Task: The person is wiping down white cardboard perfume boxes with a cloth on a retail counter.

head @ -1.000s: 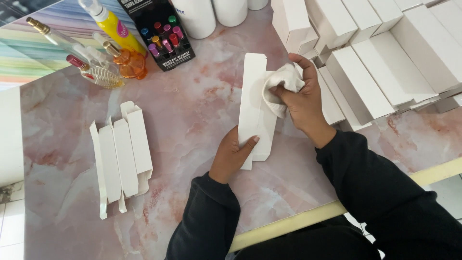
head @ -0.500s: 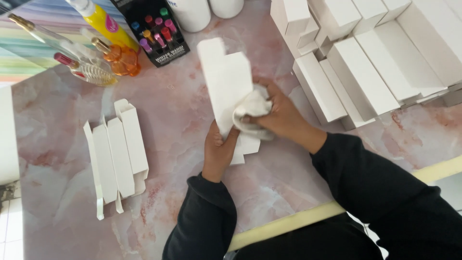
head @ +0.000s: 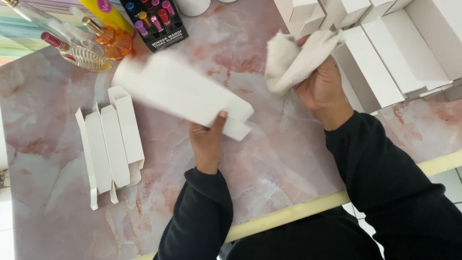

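Left hand (head: 208, 139) pinches flat white carton (head: 183, 94) by its lower edge, mid-frame (blurred) | right hand (head: 323, 84) balls white cloth (head: 293, 58), upper right, clear of carton | hands apart.

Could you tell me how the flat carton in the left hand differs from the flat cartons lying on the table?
The held carton is one piece, lifted and tilted in the left hand, and motion-blurred. The stacked cartons are several, overlapping, at rest on the marble table, sharp, with no hand on them. Both are white, unfolded and elongated.
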